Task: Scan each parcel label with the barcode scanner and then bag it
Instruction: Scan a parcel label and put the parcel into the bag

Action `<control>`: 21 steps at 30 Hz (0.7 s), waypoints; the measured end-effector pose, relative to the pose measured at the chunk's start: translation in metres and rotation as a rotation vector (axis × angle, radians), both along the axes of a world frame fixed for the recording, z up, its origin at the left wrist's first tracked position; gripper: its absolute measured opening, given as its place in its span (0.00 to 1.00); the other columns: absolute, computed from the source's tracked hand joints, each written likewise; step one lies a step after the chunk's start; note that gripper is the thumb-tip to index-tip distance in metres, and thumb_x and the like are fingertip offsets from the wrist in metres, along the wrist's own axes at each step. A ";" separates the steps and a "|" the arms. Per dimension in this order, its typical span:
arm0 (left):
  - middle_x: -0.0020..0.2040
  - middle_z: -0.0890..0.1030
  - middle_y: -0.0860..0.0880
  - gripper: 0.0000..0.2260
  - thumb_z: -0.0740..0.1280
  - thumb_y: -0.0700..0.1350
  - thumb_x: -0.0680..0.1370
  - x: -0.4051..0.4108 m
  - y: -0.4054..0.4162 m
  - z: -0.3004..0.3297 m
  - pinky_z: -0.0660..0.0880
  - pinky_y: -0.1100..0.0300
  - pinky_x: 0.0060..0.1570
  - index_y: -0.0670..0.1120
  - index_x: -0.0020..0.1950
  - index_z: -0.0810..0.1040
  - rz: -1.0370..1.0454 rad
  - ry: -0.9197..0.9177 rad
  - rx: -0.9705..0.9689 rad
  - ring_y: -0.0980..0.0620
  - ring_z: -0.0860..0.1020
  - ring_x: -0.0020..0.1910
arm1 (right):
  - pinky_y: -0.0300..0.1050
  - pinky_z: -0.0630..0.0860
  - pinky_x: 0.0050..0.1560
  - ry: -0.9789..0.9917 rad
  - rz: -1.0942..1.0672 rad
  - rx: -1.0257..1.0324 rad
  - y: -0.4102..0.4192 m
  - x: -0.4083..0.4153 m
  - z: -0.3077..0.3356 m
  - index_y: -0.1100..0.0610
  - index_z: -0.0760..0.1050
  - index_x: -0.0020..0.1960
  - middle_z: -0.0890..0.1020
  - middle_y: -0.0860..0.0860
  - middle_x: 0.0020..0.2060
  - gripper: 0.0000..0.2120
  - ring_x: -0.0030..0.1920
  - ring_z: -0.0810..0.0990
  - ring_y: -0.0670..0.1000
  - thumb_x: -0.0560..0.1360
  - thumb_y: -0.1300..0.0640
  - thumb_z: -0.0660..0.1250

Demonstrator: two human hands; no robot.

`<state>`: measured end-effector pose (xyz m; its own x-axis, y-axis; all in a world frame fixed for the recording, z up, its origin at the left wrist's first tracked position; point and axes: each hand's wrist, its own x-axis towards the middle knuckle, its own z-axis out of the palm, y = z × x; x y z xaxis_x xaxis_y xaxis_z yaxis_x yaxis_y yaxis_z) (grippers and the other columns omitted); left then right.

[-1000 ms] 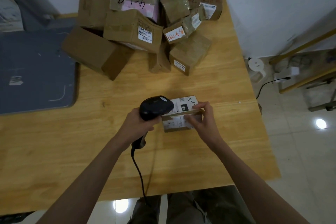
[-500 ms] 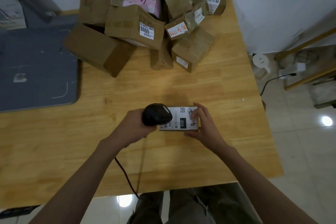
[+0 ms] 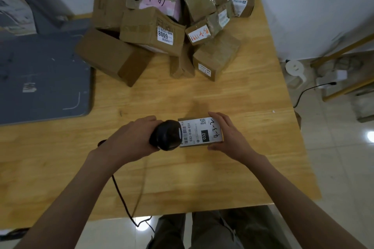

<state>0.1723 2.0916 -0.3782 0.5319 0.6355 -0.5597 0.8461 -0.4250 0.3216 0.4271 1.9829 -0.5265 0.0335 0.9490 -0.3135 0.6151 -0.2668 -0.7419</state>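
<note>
A small cardboard parcel (image 3: 202, 133) lies on the wooden table (image 3: 202, 178), its white label facing up with "032" and handwritten "4-3-2" on it. My right hand (image 3: 228, 137) holds the parcel's right end, fingers curled over the far edge and thumb at the near edge. My left hand (image 3: 129, 139) grips a black barcode scanner (image 3: 166, 135), whose head hovers over the label's left end and hides part of the barcode. The scanner's black cable (image 3: 121, 198) trails off the table's front edge.
A pile of several brown cardboard parcels (image 3: 168, 32) fills the table's far side. A grey board (image 3: 40, 79) lies at the left. Beyond the right edge is tiled floor with a white device (image 3: 294, 67), a power cable and wooden frame legs.
The parcel was tilted and is now flat with the label facing up. The scanner head has tipped down over the label's left end. My right hand shifted to the parcel's right end.
</note>
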 end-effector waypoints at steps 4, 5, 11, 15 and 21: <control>0.46 0.73 0.59 0.15 0.75 0.49 0.72 -0.001 0.001 0.003 0.77 0.54 0.47 0.59 0.53 0.74 0.007 -0.002 -0.016 0.57 0.76 0.46 | 0.53 0.79 0.55 -0.006 0.000 -0.010 0.000 0.000 0.001 0.45 0.58 0.78 0.60 0.39 0.73 0.52 0.67 0.68 0.45 0.62 0.58 0.83; 0.46 0.73 0.59 0.15 0.75 0.48 0.72 -0.001 0.001 0.003 0.77 0.54 0.47 0.60 0.52 0.73 0.011 -0.005 -0.023 0.58 0.76 0.46 | 0.54 0.79 0.55 -0.004 -0.002 -0.014 0.000 0.000 0.001 0.45 0.58 0.78 0.61 0.39 0.73 0.52 0.67 0.68 0.45 0.62 0.58 0.83; 0.44 0.74 0.60 0.20 0.76 0.46 0.71 -0.005 -0.003 0.001 0.72 0.63 0.43 0.64 0.41 0.66 0.040 -0.013 -0.037 0.59 0.75 0.44 | 0.58 0.79 0.56 -0.004 -0.010 -0.032 0.001 -0.001 0.000 0.46 0.59 0.78 0.61 0.41 0.74 0.52 0.68 0.70 0.47 0.61 0.58 0.83; 0.44 0.74 0.59 0.20 0.76 0.46 0.71 -0.007 -0.004 0.003 0.75 0.59 0.44 0.65 0.41 0.67 0.043 -0.027 -0.038 0.59 0.76 0.43 | 0.58 0.79 0.55 -0.003 -0.004 -0.028 0.001 -0.001 -0.001 0.47 0.59 0.78 0.61 0.41 0.74 0.52 0.67 0.70 0.48 0.61 0.58 0.83; 0.44 0.73 0.59 0.22 0.76 0.45 0.71 -0.011 -0.007 0.005 0.75 0.59 0.44 0.65 0.40 0.65 0.049 -0.010 -0.018 0.58 0.75 0.43 | 0.56 0.79 0.55 0.001 -0.005 -0.015 0.000 -0.001 0.000 0.47 0.59 0.78 0.61 0.41 0.73 0.52 0.67 0.70 0.47 0.61 0.58 0.83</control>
<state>0.1611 2.0846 -0.3733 0.5061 0.6505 -0.5663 0.8625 -0.3773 0.3374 0.4260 1.9830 -0.5261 0.0377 0.9441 -0.3275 0.6133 -0.2806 -0.7383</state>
